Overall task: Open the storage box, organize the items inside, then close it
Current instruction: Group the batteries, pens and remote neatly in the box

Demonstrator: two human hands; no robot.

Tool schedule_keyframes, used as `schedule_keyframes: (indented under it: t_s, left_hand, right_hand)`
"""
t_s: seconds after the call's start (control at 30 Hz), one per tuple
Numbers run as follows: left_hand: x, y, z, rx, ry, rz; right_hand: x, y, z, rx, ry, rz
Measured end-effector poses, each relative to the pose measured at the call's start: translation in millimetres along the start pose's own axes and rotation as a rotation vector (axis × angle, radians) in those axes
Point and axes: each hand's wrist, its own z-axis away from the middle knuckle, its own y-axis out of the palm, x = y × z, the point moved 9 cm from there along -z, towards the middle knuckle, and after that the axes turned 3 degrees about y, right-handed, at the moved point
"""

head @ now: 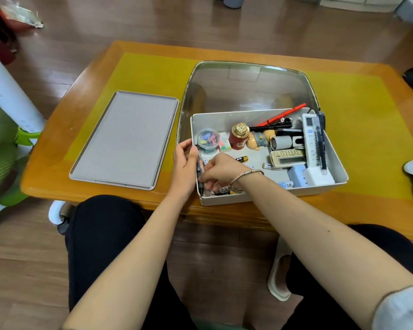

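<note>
Here, in the head view, you have the storage box [260,196] open on the table's yellow mat [358,129], its lid [126,139] lying flat to the left, apart from the box. Your left hand [185,163] sits at the box's near-left corner, fingers curled round a dark marker pen [200,172]. Your right hand [221,171] crosses in from the right and pinches the same pen lower down, so both hands meet on it. The pen's long axis runs near-to-far along the box's left wall, tip toward you. That looks like the line to keep if you mean to lay it there. The clip tub [208,140] stands just beyond your left fingers; the red tin [239,136] and the battery [241,159] lie further right. The white remote [310,139] lies along the right wall, well apart from both hands.
</note>
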Motion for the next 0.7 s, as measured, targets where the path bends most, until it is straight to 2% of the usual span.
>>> schedule_keyframes:
  t_s: [0.17, 0.4, 0.47, 0.53, 0.63, 0.7]
  left_hand:
    - [1, 1, -1, 0.017, 0.011, 0.002]
    - [3, -1, -2, 0.018, 0.018, 0.004]
    - [4, 0, -2, 0.022, 0.019, 0.010]
    - [5, 1, -2, 0.022, 0.014, 0.012]
    - [6, 1, -2, 0.027, 0.009, 0.018]
    - [6, 1, -2, 0.024, 0.010, 0.018]
  right_hand:
    - [0, 0, 5, 0.004, -0.006, 0.056]
    - [5, -53, 44, -0.121, -0.206, 0.087]
    - [-3, -82, 60, -0.243, -0.237, 0.091]
    - [-15, -120, 75, -0.452, -0.258, 0.064]
    - [-40, -179, 101, -0.801, -0.199, 0.103]
    - [-58, -208, 114, -0.935, -0.152, 0.121]
